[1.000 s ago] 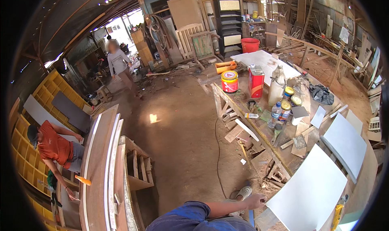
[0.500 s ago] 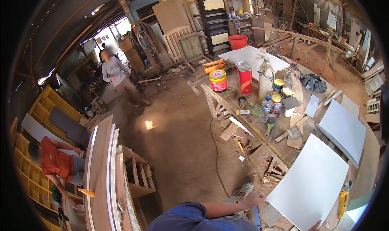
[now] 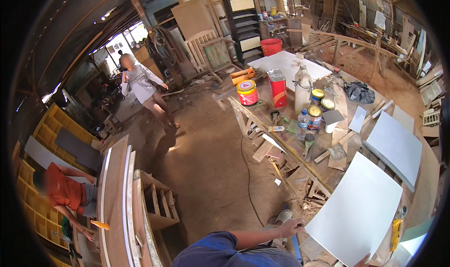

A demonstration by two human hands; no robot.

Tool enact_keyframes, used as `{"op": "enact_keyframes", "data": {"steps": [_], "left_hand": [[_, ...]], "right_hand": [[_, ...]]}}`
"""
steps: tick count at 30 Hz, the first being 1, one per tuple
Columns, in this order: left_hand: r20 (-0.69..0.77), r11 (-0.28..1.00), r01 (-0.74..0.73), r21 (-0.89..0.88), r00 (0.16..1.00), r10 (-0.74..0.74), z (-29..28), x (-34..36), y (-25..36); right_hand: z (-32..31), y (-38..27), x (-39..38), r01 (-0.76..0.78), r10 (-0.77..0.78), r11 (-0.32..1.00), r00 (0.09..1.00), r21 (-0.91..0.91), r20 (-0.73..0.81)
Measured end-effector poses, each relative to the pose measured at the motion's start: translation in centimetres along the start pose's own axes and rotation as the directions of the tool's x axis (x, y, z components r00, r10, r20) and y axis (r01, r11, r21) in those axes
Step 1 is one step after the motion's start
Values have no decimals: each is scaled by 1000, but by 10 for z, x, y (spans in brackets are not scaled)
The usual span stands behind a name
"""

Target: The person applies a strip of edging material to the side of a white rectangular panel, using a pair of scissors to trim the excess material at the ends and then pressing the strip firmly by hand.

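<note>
A white rectangular panel (image 3: 357,210) lies over the near right part of the workbench (image 3: 323,150). At its left corner is my left hand (image 3: 291,226), with fingers curled and pressed together on the edge. My right hand (image 3: 363,260) is at the panel's lower edge; only a little of its fingers shows, and the rest is cut off by the picture's rim. To the right of the panel lies a yellow utility knife (image 3: 396,234). Beyond it rest more white panels (image 3: 394,150).
Cans, a red metal tin (image 3: 277,89), bottles and a brush (image 3: 308,144) stand on the bench. Wood scraps (image 3: 311,192) lie beneath, and a cable (image 3: 249,187) crosses the floor. Stacked boards (image 3: 115,192) stand left, beside a person in orange (image 3: 70,187). Another person (image 3: 145,86) is farther back.
The person in grey has come nearer and raised an arm. The person in orange has shifted a hand slightly. My hands stay at the white panel; the view has shifted a little.
</note>
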State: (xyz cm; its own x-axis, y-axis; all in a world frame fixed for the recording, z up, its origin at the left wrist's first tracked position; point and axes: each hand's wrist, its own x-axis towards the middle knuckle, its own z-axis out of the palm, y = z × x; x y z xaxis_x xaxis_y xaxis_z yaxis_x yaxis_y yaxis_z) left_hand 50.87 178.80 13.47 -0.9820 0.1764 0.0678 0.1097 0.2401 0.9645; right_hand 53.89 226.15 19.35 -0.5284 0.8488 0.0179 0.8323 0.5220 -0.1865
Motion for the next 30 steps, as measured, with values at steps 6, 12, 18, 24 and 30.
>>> {"op": "enact_keyframes", "data": {"steps": [6, 12, 18, 24, 30], "left_hand": [[-6, 996, 80, -25, 997, -80, -2, -5, 10], [-126, 990, 139, -6, 982, -138, 0, -9, 37], [-112, 956, 292, -17, 950, -292, 1, -11, 37], [-167, 975, 219, -26, 961, -220, 8, -22, 24], [-155, 925, 279, -257, 933, -324, 17, -24, 22]], "right_hand": [[-22, -20, -12, -35, 37, 999, 997, -27, 61], [34, 18, 19, 43, -48, 998, 992, -48, -115], [57, 31, 30, 92, -116, 982, 983, -166, -141], [95, 65, 60, 200, -216, 936, 976, -290, -25], [62, 39, 49, -131, 92, 983, 958, 127, 272]]}}
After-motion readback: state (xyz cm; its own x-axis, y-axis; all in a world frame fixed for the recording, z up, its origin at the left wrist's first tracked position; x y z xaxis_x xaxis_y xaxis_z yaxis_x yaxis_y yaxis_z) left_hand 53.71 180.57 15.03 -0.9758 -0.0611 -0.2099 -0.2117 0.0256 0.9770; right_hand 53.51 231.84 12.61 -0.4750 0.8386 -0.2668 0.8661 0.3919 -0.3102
